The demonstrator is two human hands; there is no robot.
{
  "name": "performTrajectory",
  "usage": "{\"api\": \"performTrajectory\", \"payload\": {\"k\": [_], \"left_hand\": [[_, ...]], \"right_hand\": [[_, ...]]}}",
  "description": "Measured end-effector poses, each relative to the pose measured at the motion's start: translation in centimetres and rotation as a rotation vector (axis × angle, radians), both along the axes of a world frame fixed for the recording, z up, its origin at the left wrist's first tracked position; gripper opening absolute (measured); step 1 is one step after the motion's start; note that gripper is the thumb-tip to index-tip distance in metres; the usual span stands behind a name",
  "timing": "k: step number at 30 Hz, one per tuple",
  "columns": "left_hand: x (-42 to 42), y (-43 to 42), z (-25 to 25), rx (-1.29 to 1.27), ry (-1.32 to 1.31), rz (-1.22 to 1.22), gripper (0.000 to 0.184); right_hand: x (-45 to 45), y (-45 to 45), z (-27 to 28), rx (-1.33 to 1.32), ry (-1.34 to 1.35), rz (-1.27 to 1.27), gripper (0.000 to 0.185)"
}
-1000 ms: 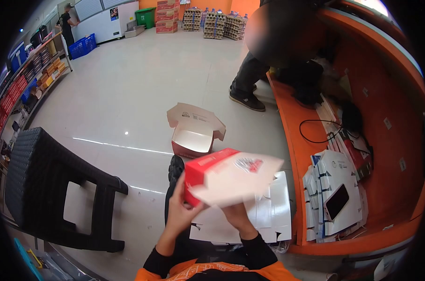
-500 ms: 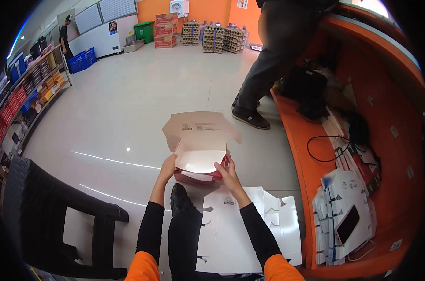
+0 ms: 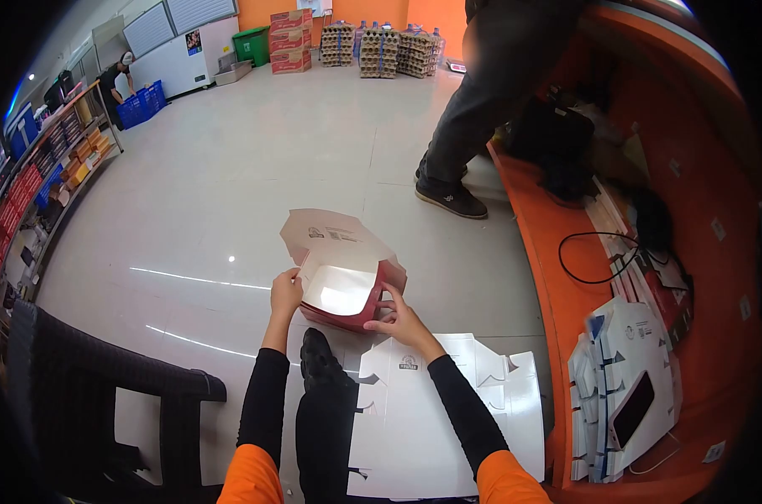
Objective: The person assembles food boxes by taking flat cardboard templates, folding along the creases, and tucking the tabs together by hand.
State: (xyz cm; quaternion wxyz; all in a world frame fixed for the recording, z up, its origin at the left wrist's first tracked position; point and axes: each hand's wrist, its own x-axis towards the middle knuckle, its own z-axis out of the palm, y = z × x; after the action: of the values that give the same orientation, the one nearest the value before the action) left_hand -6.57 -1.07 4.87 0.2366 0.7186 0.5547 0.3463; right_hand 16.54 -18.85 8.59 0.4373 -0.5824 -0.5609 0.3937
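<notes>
A cardboard food box [image 3: 341, 290], red outside and white inside, stands in front of me with its printed lid [image 3: 335, 235] raised at the back. My left hand [image 3: 286, 291] pinches the upper edge of its left wall. At the right front corner, my right hand [image 3: 400, 321] has its thumb by the front wall and its fingers against the right side. Flat white box blanks [image 3: 419, 420] with cut slots and a printed logo lie beneath my right forearm.
A black plastic stool [image 3: 104, 378] stands at left. On the right, an orange shelf [image 3: 524, 244] holds folded white blanks [image 3: 633, 361], a phone [image 3: 633, 410] and a cable. A person's leg [image 3: 473, 118] is beside it. Another person [image 3: 112, 88] bends over a blue crate [image 3: 142, 105].
The box has turned slightly and shifted left, and its front wall now stands straighter. My right hand has moved down its right corner. The far person has bent toward the blue crate.
</notes>
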Motion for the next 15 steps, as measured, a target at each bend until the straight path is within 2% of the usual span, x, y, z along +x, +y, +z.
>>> {"api": "performTrajectory", "payload": {"k": [6, 12, 15], "left_hand": [[-0.2, -0.3, 0.9, -0.041, 0.089, -0.006, 0.025], [-0.8, 0.5, 0.4, -0.024, 0.077, -0.066, 0.025], [-0.8, 0.5, 0.5, -0.031, 0.082, -0.065, 0.025]], "right_hand": [[0.1, 0.0, 0.2, 0.07, -0.371, -0.061, 0.059], [-0.5, -0.2, -1.2, 0.472, -0.768, -0.113, 0.033], [-0.8, -0.1, -2.2, 0.489, -0.82, -0.104, 0.026]]}}
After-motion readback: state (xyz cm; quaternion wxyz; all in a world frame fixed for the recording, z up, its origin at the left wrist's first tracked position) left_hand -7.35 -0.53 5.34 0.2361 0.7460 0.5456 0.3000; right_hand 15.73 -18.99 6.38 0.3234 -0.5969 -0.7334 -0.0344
